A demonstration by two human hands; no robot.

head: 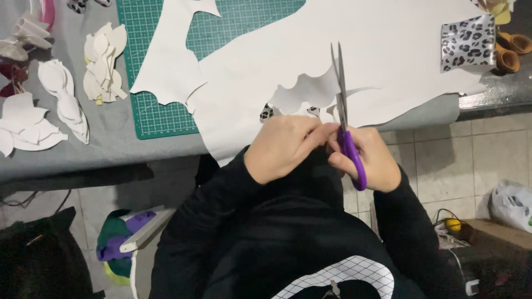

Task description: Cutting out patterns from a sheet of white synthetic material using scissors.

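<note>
- The right hand (370,160) is gripping the purple-handled scissors (344,119), with the fingers closed through the handle loops
- The scissor blades are pointing up and away from the body, and they are lying almost together, over the white sheet (377,50)
- The left hand (285,145) is pinching a small piece of the white material just beside the blades; its fingers are pressed together and are touching the right hand
- A bit of leopard-print piece (267,112) is showing above the left hand, partly hidden by it
- The white sheet is spreading over the green cutting mat (160,119) and hanging over the near edge of the grey table (111,144); its edge near the blades is cut in a wavy line
- Several white cut-out shapes (102,61) are lying in small piles on the left of the table, well apart from the hands
- A leopard-print square (468,41) is lying at the far right, beside brown small items (510,52)
- Both arms are wearing black sleeves (205,221)
</note>
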